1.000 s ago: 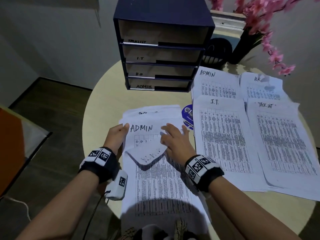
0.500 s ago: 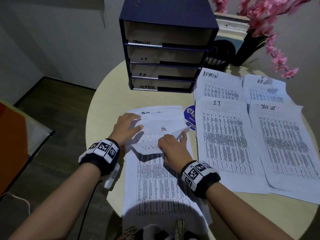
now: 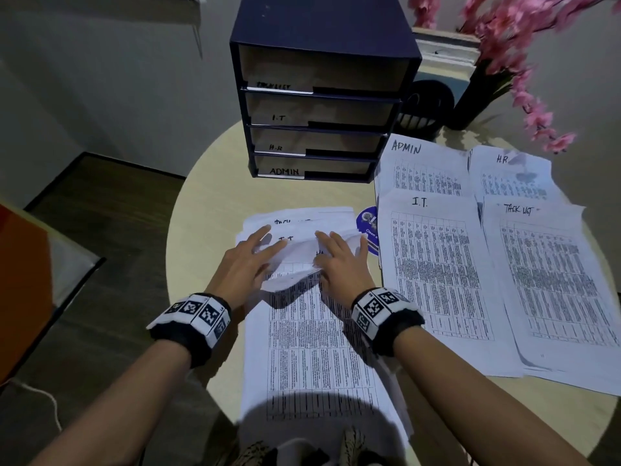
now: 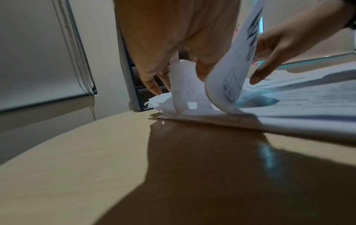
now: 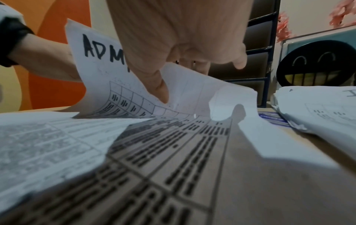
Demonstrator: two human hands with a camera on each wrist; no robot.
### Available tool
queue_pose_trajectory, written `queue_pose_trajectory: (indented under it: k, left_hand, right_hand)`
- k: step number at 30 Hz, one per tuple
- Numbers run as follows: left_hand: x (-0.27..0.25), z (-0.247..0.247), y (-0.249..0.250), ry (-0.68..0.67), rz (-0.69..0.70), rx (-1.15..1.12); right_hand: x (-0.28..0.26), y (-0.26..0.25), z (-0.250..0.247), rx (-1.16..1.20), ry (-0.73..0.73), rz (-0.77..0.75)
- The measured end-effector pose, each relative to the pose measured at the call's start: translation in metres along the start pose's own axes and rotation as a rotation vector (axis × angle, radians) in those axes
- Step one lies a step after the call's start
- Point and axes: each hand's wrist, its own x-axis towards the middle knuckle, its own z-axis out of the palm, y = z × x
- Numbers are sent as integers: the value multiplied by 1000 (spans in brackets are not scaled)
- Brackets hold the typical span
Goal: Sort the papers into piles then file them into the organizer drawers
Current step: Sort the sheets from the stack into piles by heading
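An unsorted stack of printed sheets (image 3: 319,348) lies on the round table (image 3: 215,203) in front of me. Both hands work at its far end. My left hand (image 3: 255,253) holds a lifted sheet top between thumb and fingers (image 4: 154,88). My right hand (image 3: 339,260) has its thumb on the bent-back ADMIN sheet (image 5: 100,73) and its fingers over the lifted sheets. Sheets marked I.T. and TASK LIST show beneath. The dark blue organizer (image 3: 319,105) stands behind, its drawers labelled TASK LIST, I.T, H.R and ADMIN.
Four sorted piles lie to the right: ADMIN (image 3: 423,173), HR (image 3: 510,176), I.T. (image 3: 437,264) and TASK LIST (image 3: 551,270). A blue round sticker (image 3: 368,223) peeks out between the stacks. A black smiley container (image 3: 426,105) and a vase of pink flowers (image 3: 470,95) stand at the back right.
The ADMIN sheet's top was bent back, then the HR sheet's top, and an I.T. heading now shows. My left hand moved from the stack's left edge onto the sheets.
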Motion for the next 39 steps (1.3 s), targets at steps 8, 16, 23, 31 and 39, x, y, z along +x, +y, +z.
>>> queue_pose_trajectory:
  k: [8, 16, 23, 31, 39]
  left_hand:
    - [2, -6, 7, 124, -361, -605]
    - [3, -1, -10, 159, -513, -705]
    - [-11, -10, 3, -126, -458, -830]
    - [-16, -10, 8, -69, -514, -1122]
    - [-21, -6, 23, -199, -530, -1380]
  right_hand:
    - [-14, 0, 11, 2, 230, -40]
    - [-36, 0, 12, 11, 374, -91]
    - [-31, -4, 10, 105, 283, -145]
    - [-36, -7, 12, 82, 406, -136]
    - [-38, -2, 16, 142, 492, -75]
